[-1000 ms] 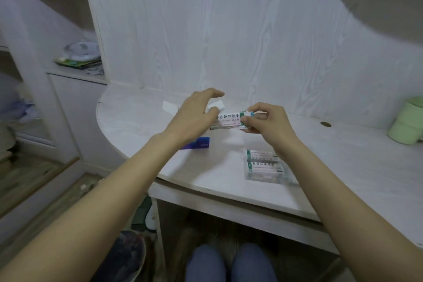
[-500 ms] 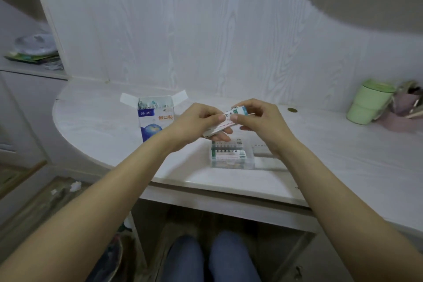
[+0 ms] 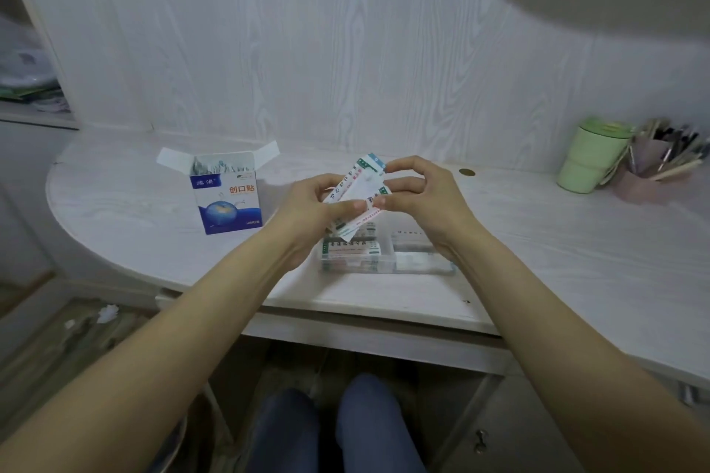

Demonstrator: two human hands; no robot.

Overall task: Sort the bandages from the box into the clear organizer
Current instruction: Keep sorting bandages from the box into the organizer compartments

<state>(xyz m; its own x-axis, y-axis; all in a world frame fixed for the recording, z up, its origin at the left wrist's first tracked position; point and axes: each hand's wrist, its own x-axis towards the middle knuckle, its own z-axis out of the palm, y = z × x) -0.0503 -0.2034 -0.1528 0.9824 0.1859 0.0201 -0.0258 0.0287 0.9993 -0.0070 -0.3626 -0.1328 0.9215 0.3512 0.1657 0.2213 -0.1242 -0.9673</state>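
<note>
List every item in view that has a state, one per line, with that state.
bandage box: upright on the desk, top flaps open, wrapped bandages still inside.
clear organizer: on the desk under the hands, no lid on it, bandages already in its left part.
bandage strips: lifted above the organizer, tilted, fanned apart.
left hand: grips the strips' lower end.
right hand: pinches the strips' upper end.
green cup: upright.
</note>
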